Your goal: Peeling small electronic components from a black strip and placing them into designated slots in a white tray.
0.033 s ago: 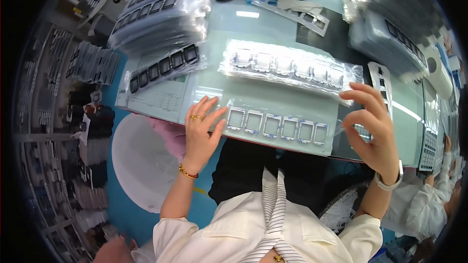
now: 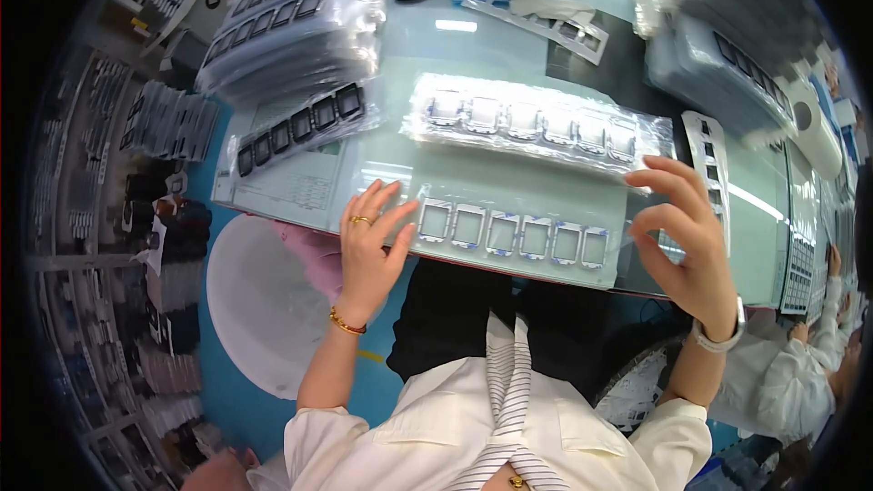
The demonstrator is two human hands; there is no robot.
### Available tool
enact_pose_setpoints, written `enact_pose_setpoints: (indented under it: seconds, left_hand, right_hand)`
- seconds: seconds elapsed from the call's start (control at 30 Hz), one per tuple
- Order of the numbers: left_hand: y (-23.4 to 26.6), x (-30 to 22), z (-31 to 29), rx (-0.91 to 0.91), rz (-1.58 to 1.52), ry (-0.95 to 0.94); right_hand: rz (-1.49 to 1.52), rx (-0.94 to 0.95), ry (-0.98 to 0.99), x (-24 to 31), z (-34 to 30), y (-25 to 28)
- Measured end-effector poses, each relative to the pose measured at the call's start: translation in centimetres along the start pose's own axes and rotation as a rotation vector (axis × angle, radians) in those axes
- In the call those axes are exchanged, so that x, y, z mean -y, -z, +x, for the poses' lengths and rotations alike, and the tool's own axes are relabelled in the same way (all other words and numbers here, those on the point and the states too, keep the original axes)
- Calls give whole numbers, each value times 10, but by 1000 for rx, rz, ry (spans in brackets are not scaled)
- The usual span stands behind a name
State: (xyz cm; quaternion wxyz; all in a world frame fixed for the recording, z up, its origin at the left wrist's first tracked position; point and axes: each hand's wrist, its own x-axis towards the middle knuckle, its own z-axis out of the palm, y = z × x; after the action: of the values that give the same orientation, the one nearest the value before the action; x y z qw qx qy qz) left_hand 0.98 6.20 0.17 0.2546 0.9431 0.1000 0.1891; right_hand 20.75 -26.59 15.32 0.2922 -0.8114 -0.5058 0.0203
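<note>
A clear film strip (image 2: 589, 277) lies along the near edge of the table, bearing a row of several white-and-blue rectangular frames (image 2: 503, 233). My left hand (image 2: 367, 241) rests at the strip's left end, its fingers spread and the fingertips on or close to the film. Beside the strip's right end, my right hand (image 2: 684, 235) has thumb and forefinger tips together in a pinch, the other fingers curved above. What the pinch holds, if anything, is too small to make out. Just beyond lies a shiny clear plastic pack of similar frames (image 2: 523, 121).
At the back left rises a stack of plastic-wrapped black frames (image 2: 291, 45), with a single strip of black frames (image 2: 300, 130) before it. More plastic packs (image 2: 718, 73) and a paper roll (image 2: 818, 127) stand right. A white tub (image 2: 259, 327) sits below the table's left.
The whole view has shifted slightly left. Both hands keep nearly the same pose, and the strip of frames lies as before.
</note>
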Motion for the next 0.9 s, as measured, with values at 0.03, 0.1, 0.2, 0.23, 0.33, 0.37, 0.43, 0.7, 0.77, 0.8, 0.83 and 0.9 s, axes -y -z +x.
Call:
enact_pose_setpoints:
  seconds: [0.03, 0.1, 0.2, 0.23, 0.33, 0.37, 0.43, 0.7, 0.77, 0.8, 0.83, 0.9]
  left_hand:
    - [1, -3, 2, -10, 1, 9]
    - [0, -11, 4, -34, -10, 8]
    - [-7, -27, 5, -73, -10, -56]
    - [-14, -36, 4, -69, -19, -62]
    - [-41, -69, 12, 108, -199, -171]
    - [-48, -75, 17, 117, -218, -194]
    - [-58, -87, 24, 180, -31, -262]
    - [-7, -21, 18, 260, 287, -69]
    - [-2, -13, 23, 199, 273, -50]
    - [0, -10, 25, 138, 262, -27]
    - [-2, -7, 27, 134, 268, -23]
    - [-7, 2, 41, 138, 252, -41]
  right_hand:
    - [-13, -2, -19, -5, -7, -5]
    - [-11, 13, -76, -15, -19, -21]
    - [-107, -48, -104, -16, -29, -46]
    - [-145, -109, -112, -12, -29, -57]
    - [5, -116, -77, 2, -19, -99]
    - [4, -126, -26, 2, -18, -119]
    - [-58, -49, 1, -4, -19, -149]
    - [-296, 104, -178, -48, -81, -108]
    - [-312, 25, -222, -54, -84, -93]
    - [-355, -110, -219, -51, -79, -84]
    - [-350, -111, -212, -55, -80, -85]
    - [-193, -167, -424, -63, -83, -85]
